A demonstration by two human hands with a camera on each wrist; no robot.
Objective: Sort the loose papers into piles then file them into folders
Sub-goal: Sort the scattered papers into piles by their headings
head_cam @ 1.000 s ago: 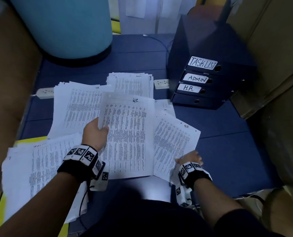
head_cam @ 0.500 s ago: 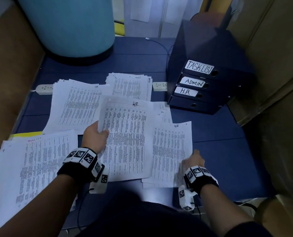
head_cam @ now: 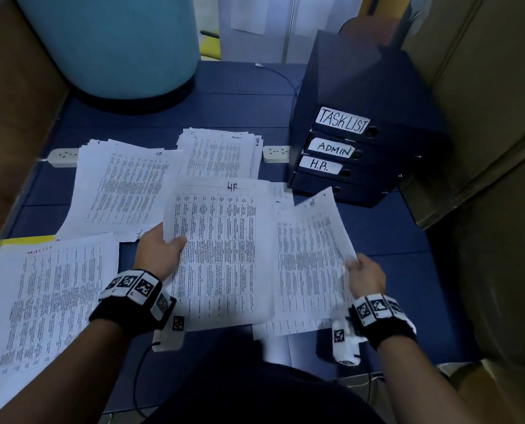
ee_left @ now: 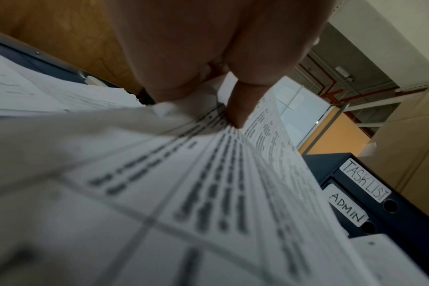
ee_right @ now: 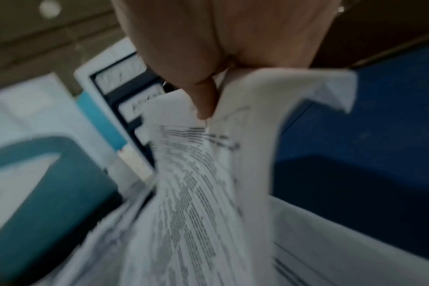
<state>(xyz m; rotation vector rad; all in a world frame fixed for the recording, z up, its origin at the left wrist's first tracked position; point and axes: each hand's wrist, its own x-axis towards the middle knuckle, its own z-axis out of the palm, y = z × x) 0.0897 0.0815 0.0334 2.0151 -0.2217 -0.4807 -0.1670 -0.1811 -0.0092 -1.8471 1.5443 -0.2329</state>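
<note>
The left hand [head_cam: 160, 250] pinches the left edge of a printed sheet marked HR [head_cam: 221, 252], thumb on top. The right hand [head_cam: 363, 275] pinches the right edge of a second HR sheet [head_cam: 311, 264], which curls up off the blue desk [head_cam: 408, 270]. The two sheets lie side by side between the hands, their inner edges overlapping. Sorted piles [head_cam: 123, 191] lie beyond and left of the left hand. The labelled folders [head_cam: 341, 154] stand stacked beyond the right hand.
</note>
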